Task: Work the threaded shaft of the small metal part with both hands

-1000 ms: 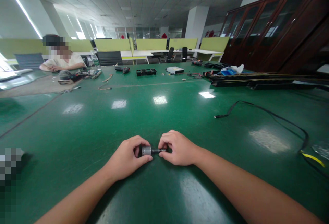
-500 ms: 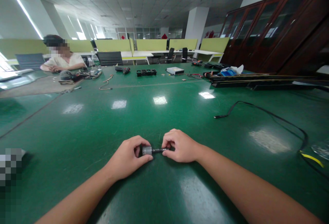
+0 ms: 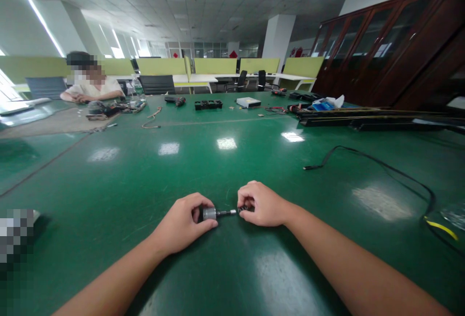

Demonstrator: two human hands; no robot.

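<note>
My left hand [image 3: 183, 224] is closed around a short grey metal cylinder [image 3: 209, 213], thumb in front and fingers behind. From the cylinder's right end a thin shaft [image 3: 226, 212] points toward my right hand, dark near the body and silver at the tip. My right hand [image 3: 264, 204] pinches a small dark coil spring [image 3: 242, 208] between thumb and fingertips. A small gap separates the spring from the shaft's tip. Part of the spring is hidden by the fingers. Both hands are low over the green tabletop [image 3: 203, 175].
A black cable [image 3: 385, 163] curves across the right side. Farther back are a power drill [image 3: 176, 100], a black plastic frame [image 3: 208, 105], a silver box [image 3: 248, 102] and long black bars [image 3: 327, 120]. A person [image 3: 94, 86] sits at the far left.
My right hand has moved right, away from the cylinder, with the spring. The shaft's silver tip is now uncovered. The left hand keeps its grip nearly in place.
</note>
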